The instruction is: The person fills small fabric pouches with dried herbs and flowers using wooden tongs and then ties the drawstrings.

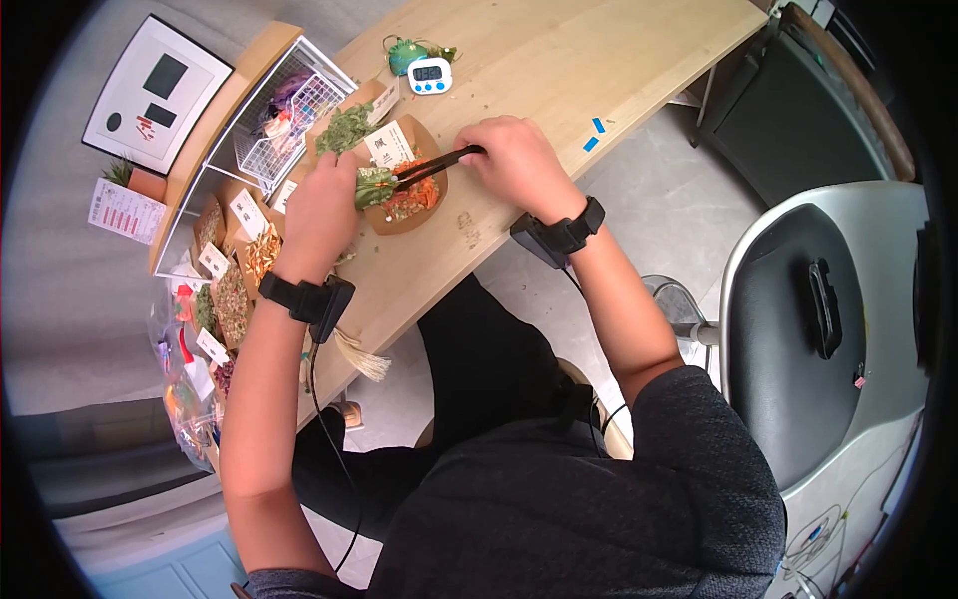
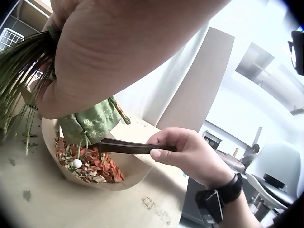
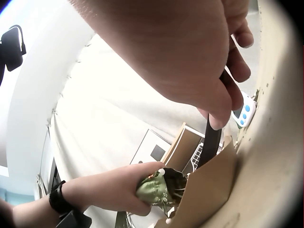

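My left hand (image 1: 324,210) grips a small green brocade pouch (image 2: 90,124) with a patterned cord and a white bead hanging from it. Its mouth faces the tongs, and a dark green tassel (image 2: 23,66) hangs by the same hand. Between the thumb and fingers of my right hand (image 1: 517,165) are dark brown tongs (image 2: 128,146), their tips right at the pouch's mouth. Below both lies an open kraft paper tray (image 2: 118,186) of orange-red dried flakes (image 2: 107,167), which the pouch partly covers.
Behind the tray are dried green leaves (image 1: 346,128) and a label card (image 1: 391,146). A white timer (image 1: 430,76) stands beyond, beside another green pouch (image 1: 402,54). To the left are a wire basket (image 1: 309,105) and several herb trays. Blue tape pieces (image 1: 591,145) mark the right edge.
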Motion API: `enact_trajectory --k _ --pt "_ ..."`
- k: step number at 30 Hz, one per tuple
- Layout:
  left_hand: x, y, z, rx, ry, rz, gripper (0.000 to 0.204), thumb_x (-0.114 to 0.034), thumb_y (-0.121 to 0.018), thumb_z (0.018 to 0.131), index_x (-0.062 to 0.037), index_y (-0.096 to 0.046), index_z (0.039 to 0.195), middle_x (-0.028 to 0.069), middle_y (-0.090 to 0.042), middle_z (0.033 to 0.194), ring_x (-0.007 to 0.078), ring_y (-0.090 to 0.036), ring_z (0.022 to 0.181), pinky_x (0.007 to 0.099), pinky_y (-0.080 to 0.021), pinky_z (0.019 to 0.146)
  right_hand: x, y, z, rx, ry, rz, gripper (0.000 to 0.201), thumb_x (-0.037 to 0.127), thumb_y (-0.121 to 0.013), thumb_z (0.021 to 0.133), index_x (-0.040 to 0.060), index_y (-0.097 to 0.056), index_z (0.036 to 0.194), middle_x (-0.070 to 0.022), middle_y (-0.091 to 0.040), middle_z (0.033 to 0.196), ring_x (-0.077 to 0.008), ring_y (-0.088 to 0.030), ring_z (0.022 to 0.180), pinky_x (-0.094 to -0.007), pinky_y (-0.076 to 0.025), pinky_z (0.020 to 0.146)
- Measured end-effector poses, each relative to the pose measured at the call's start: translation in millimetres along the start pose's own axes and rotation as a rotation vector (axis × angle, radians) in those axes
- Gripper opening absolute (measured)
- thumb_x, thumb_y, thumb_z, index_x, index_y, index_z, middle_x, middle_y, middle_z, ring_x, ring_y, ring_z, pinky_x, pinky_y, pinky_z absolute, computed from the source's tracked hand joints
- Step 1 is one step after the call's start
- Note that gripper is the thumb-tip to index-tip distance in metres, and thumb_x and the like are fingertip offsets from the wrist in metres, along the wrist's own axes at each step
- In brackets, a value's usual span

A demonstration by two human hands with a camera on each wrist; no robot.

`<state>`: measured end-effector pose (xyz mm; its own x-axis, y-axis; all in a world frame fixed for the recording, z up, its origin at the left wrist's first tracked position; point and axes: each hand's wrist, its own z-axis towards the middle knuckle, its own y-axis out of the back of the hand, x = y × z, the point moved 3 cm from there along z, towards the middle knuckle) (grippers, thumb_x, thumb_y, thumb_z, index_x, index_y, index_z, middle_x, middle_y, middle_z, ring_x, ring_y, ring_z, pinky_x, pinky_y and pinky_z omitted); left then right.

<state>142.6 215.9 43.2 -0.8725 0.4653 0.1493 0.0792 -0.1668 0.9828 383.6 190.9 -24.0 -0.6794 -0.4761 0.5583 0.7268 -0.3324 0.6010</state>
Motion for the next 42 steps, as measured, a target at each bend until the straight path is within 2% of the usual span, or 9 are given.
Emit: enact_trajectory --k 5,8,14,20,26,32,35,38,42 --pt "-7 10 -1 -0.025 -0.026 0.028 0.037 0.004 -0.073 0.075 -0.0016 -0.057 0.107 0.0177 -0.063 0.11 0.0404 -0.067 0.099 0.0478 -0.057 0.079 2 12 2 -0.025 -0.065 0.107 0.01 0.013 -0.075 0.084 0.0078 -0.074 0.093 -0.0125 -0.072 0.086 -0.0347 -0.068 0.086 -0.0452 -0.054 0.078" --pt "-6 11 0 0.007 0.012 0.004 0.038 0.002 -0.074 0.075 -0.0022 -0.056 0.108 0.0185 -0.062 0.111 0.0405 -0.066 0.104 0.048 -0.058 0.082 -2 7 2 0.021 -0.064 0.17 0.017 0.008 -0.076 0.085 0.0029 -0.072 0.1 -0.0159 -0.069 0.087 -0.031 -0.066 0.078 -0.0392 -0.053 0.072" --pt "11 -3 9 0.116 0.027 -0.269 0.057 -0.003 -0.079 0.066 -0.0009 -0.056 0.118 0.0219 -0.062 0.109 0.0429 -0.062 0.108 0.0476 -0.052 0.091 15 -12 6 -0.139 0.064 0.316 0.016 0.007 -0.076 0.084 0.003 -0.073 0.099 -0.013 -0.07 0.086 -0.0306 -0.066 0.081 -0.0393 -0.053 0.075" --pt "8 -3 13 0.231 0.084 -0.385 0.068 -0.007 -0.082 0.065 -0.0001 -0.056 0.128 0.0256 -0.065 0.12 0.0428 -0.062 0.115 0.0443 -0.051 0.096 31 -31 9 -0.304 0.197 0.101 0.01 0.013 -0.078 0.083 0.0117 -0.075 0.093 -0.0059 -0.069 0.082 -0.0264 -0.065 0.079 -0.0382 -0.047 0.074" --pt "11 -1 13 0.217 0.118 -0.314 0.057 -0.006 -0.079 0.068 0.0013 -0.058 0.12 0.0256 -0.067 0.113 0.0434 -0.064 0.109 0.0456 -0.052 0.092 35 -27 11 -0.084 0.156 -0.213 0.011 0.019 -0.079 0.083 0.0134 -0.072 0.088 -0.0027 -0.064 0.076 -0.0234 -0.063 0.078 -0.0372 -0.042 0.07" --pt "17 -7 14 0.151 0.069 -0.303 0.051 -0.006 -0.077 0.069 0.0012 -0.059 0.116 0.0253 -0.067 0.108 0.0436 -0.064 0.106 0.0466 -0.052 0.09 28 -23 12 -0.245 0.25 0.037 0.014 0.02 -0.078 0.084 0.0124 -0.067 0.089 -0.0025 -0.061 0.074 -0.0234 -0.062 0.078 -0.0382 -0.041 0.071" --pt "15 -7 13 0.176 0.081 -0.36 0.049 -0.005 -0.077 0.069 0.0018 -0.059 0.115 0.0255 -0.067 0.106 0.0438 -0.065 0.105 0.0469 -0.052 0.089 26 -19 15 -0.328 0.332 -0.009 0.016 0.021 -0.078 0.084 0.0127 -0.067 0.092 -0.0027 -0.059 0.073 -0.0236 -0.062 0.078 -0.0386 -0.042 0.072" --pt "10 -2 12 0.18 0.112 -0.314 0.048 -0.003 -0.076 0.069 0.0023 -0.059 0.114 0.0264 -0.067 0.106 0.0439 -0.065 0.104 0.0465 -0.052 0.088 28 -15 13 -0.283 0.268 -0.071 0.017 0.021 -0.078 0.083 0.0118 -0.068 0.093 -0.0045 -0.063 0.076 -0.0258 -0.063 0.078 -0.0392 -0.043 0.071" --pt "15 -9 12 0.121 0.055 -0.297 0.048 -0.002 -0.077 0.068 0.0026 -0.06 0.113 0.0265 -0.068 0.103 0.0447 -0.066 0.101 0.0464 -0.053 0.085 23 -23 11 -0.057 0.119 -0.03 0.019 0.02 -0.079 0.083 0.0093 -0.068 0.093 -0.0076 -0.068 0.081 -0.0295 -0.064 0.077 -0.0411 -0.045 0.068"
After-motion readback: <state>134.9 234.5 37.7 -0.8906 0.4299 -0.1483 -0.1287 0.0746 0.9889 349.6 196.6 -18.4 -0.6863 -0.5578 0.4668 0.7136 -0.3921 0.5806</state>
